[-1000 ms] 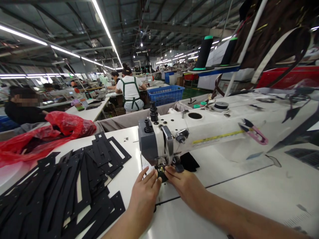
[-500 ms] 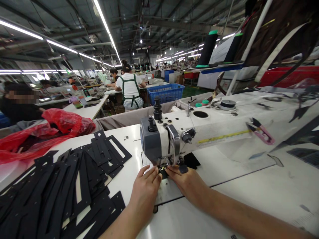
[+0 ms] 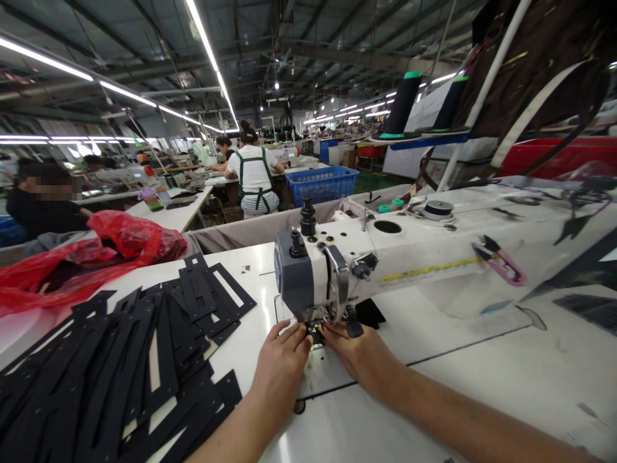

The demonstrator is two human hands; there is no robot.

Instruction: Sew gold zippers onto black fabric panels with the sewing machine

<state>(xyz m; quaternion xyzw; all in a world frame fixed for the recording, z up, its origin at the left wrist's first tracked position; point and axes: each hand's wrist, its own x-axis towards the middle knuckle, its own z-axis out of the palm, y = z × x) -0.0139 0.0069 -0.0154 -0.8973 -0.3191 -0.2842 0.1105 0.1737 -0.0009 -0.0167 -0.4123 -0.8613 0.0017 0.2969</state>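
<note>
A white sewing machine (image 3: 332, 273) with a grey head end stands in front of me. Under its presser foot lies a small black piece (image 3: 315, 335), mostly covered by fingers and machine parts. My left hand (image 3: 282, 357) holds it down from the left, fingers pressed together close to the needle. From the right, my right hand (image 3: 364, 350) grips the same piece, thumb and fingers closed beside the foot. More black material (image 3: 370, 314) shows behind the right hand; whether it joins the held piece I cannot tell.
Many flat black cut strips (image 3: 110, 360) cover the table's left side, beside a red plastic bag (image 3: 130, 235). Pink thread snips (image 3: 501, 260) rest on the machine arm. Thread cones (image 3: 402, 106) stand above. Beyond are a blue basket (image 3: 322, 183) and a person in a green apron (image 3: 253, 170).
Both hands stay at the presser foot with little visible movement. The whole view has shifted slightly, and the dark piece at the fingertips shows a little less.
</note>
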